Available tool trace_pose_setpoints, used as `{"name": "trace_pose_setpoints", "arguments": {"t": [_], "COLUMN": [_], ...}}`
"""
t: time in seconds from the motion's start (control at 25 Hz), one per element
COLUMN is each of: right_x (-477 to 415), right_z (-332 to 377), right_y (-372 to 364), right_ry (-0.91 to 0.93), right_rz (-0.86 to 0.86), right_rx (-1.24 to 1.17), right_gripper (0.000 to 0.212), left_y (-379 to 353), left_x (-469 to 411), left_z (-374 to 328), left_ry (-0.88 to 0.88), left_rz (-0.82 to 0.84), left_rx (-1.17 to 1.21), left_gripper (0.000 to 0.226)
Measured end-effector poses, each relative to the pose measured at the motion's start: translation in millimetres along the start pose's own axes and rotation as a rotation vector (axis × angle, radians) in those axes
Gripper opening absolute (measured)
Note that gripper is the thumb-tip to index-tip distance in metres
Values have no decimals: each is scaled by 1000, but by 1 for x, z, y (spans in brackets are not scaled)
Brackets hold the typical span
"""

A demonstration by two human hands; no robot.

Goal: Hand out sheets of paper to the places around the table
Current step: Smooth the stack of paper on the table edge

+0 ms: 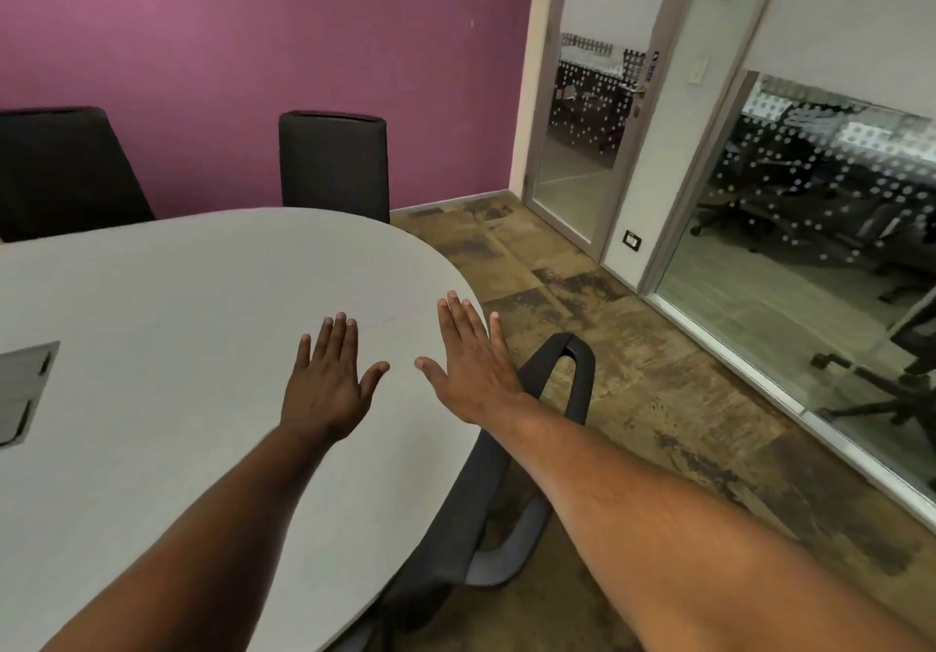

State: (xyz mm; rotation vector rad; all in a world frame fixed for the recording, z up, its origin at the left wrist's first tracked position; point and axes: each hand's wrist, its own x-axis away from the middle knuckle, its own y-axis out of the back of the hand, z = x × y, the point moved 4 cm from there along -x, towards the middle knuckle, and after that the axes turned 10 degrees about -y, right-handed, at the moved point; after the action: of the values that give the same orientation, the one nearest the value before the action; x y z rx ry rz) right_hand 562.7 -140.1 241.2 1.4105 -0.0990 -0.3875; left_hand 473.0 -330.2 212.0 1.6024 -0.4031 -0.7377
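Observation:
Both my arms reach out over the rounded end of a pale grey table [177,296]. My left hand [332,378] is flat, palm down, fingers spread, above the tabletop. My right hand [468,357] is also flat and spread, palm down, near the table's right edge. Neither hand holds anything. No sheet of paper shows anywhere in view.
A dark chair [506,474] is tucked under the table's right edge below my right arm. Two dark chair backs [334,165] [66,170] stand at the far side against a purple wall. A grey cable hatch [25,393] sits in the tabletop at left. Glass door [582,144] and glass partitions stand at right.

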Motion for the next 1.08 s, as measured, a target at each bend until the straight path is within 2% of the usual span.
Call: {"name": "trace_pose_setpoints", "arguments": {"t": [0.48, 0.88, 1.08], "right_x": [-135, -270, -337], "right_z": [-131, -282, -305], "right_y": [6, -20, -19], "right_ry": [99, 294, 404], "right_rz": [10, 159, 171], "right_rx": [15, 25, 2], "right_gripper": [81, 82, 81], "left_y": [-43, -85, -92], "left_x": [-126, -244, -307], "left_z": [-63, -137, -165], "left_ry": [170, 457, 522], "left_rz": [20, -33, -21], "left_rx": [-13, -31, -51], "left_gripper": [90, 94, 91]}}
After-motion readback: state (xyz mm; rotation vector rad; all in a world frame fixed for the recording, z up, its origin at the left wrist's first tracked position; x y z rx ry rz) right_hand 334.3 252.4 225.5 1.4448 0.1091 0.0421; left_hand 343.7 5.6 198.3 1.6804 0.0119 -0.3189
